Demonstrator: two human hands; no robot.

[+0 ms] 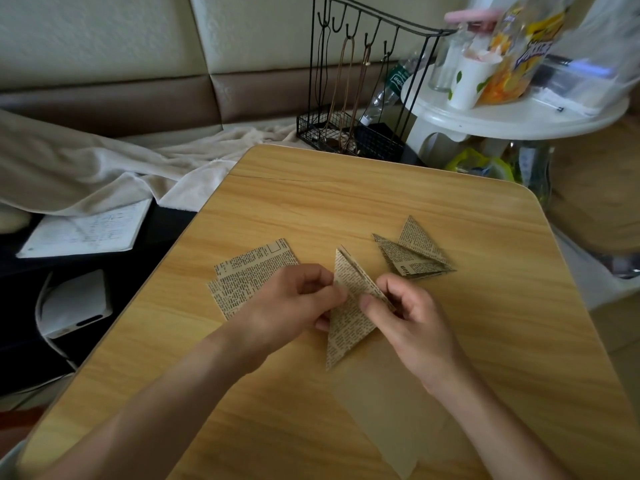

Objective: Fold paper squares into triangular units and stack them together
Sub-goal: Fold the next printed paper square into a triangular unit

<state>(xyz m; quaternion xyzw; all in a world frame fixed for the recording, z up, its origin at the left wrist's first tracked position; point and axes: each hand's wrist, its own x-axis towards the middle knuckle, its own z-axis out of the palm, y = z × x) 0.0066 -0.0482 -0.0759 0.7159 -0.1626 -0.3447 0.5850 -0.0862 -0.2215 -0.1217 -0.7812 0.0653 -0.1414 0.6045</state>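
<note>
A newsprint paper piece folded into a long triangle [348, 320] is held just above the wooden table [346, 202]. My left hand [294, 303] pinches its left edge near the top. My right hand [412, 317] pinches its right edge, thumb on the printed face. To the left, flat newsprint squares [249, 271] lie overlapped on the table, partly hidden by my left hand. Behind my right hand, a small pile of folded triangular units [414, 252] rests on the table.
A plain brown sheet [391, 410] lies flat near the table's front edge. Beyond the far edge stand a black wire rack [349, 133] and a white round side table [512, 112] with cups and bags. A notebook [86, 230] and blanket lie at the left.
</note>
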